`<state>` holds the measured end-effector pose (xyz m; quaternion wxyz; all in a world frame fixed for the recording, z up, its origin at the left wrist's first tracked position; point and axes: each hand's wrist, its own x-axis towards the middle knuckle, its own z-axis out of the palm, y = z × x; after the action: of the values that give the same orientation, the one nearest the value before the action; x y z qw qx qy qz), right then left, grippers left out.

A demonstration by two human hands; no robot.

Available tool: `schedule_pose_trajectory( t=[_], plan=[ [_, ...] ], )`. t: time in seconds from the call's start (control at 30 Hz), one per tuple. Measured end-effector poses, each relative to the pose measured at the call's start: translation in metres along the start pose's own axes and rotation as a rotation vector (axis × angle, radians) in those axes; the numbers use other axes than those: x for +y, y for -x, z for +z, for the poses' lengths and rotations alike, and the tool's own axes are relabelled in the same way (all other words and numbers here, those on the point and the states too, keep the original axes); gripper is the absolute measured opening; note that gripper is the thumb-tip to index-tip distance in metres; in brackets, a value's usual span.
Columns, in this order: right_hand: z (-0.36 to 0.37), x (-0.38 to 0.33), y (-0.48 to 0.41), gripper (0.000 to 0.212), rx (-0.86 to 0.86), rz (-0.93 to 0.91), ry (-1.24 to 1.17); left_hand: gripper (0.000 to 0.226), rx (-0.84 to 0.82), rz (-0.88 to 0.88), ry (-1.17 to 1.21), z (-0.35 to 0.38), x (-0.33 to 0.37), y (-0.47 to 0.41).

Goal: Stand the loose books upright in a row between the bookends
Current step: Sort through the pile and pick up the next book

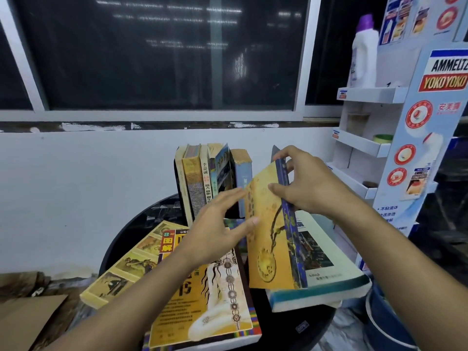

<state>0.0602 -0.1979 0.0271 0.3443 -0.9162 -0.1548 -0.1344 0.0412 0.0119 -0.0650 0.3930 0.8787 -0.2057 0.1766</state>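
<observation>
Several books (200, 178) stand upright in a row at the back of a round black table (121, 239), against a dark bookend (177, 183) on their left. My right hand (304, 183) grips a yellow book with a blue spine (268, 236), held upright and tilted just right of the row. My left hand (217, 229) rests flat-fingered against its front cover. A second bookend edge (274, 151) pokes up behind my right hand. Loose books lie flat: a large orange-yellow one (202, 307) in front, a yellow illustrated one (121, 269) at left, a thick teal-edged one (324, 274) at right.
A white wall and dark window rise behind the table. A cardboard display stand (367, 148) with shelves and a white bottle (363, 54) stands at the right. A cardboard sheet (27, 317) lies at lower left. A blue bucket (387, 323) sits at lower right.
</observation>
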Motion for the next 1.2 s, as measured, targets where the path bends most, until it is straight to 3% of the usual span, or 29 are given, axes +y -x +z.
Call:
schedule_pose_trajectory(
  t=[0.27, 0.5, 0.67, 1.2],
  plan=[
    [0.002, -0.024, -0.025, 0.049, 0.160, -0.137, 0.091, 0.071, 0.187, -0.016, -0.546, -0.050, -0.045, -0.083],
    [0.014, -0.041, -0.045, 0.042, 0.293, -0.254, 0.077, 0.068, 0.075, -0.142, -0.849, -0.061, -0.062, -0.130],
    [0.024, -0.044, -0.061, 0.044, 0.338, -0.278, 0.050, 0.070, -0.033, -0.139, -0.872, -0.062, -0.071, -0.140],
    [0.059, -0.047, -0.098, 0.045, 0.400, -0.328, 0.026, 0.074, 0.112, -0.133, -0.620, -0.065, -0.097, -0.135]
  ],
)
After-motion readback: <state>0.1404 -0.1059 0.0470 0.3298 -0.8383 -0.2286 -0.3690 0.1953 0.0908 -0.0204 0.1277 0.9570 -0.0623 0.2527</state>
